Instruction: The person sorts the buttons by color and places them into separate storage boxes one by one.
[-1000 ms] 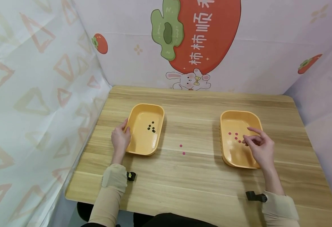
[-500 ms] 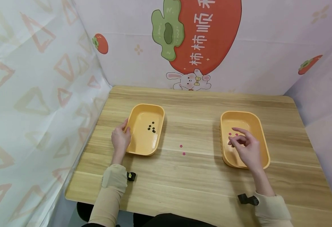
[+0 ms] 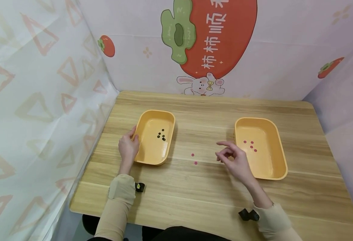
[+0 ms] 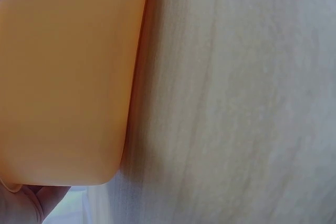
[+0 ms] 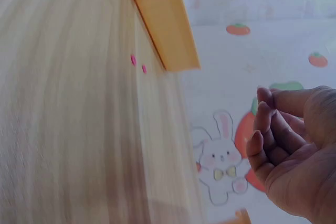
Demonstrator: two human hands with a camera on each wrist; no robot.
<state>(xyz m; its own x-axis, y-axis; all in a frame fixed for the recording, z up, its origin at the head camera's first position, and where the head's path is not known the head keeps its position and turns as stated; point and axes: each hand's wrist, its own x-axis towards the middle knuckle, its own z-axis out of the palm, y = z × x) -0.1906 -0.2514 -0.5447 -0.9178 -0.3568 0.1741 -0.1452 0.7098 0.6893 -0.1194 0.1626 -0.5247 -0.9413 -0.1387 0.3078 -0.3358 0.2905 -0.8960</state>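
Observation:
In the head view my left hand (image 3: 129,147) grips the left wall of a yellow-orange plastic tray (image 3: 146,152), thumb over the rim. Several small black round pieces (image 3: 163,136) lie inside that tray. My right hand (image 3: 235,160) hovers over the table beside a second yellow-orange tray (image 3: 271,164), fingers loosely bent, and no object shows in it. Several pink discs (image 3: 252,147) are in the second tray. Two loose pink discs (image 3: 196,163) lie on the wood between the trays, to the left of my right hand. The left wrist view shows mostly the first tray's outer wall (image 4: 68,87).
Both trays stand on a wooden table (image 3: 206,197). A printed backdrop (image 3: 285,50) with persimmons and a rabbit rises behind the far edge, and a patterned sheet (image 3: 44,134) hangs along the left side.
My right hand has moved left, from above the second tray to over the table beside it. The pink discs in that tray are uncovered now. My left hand and its tray have stayed put.

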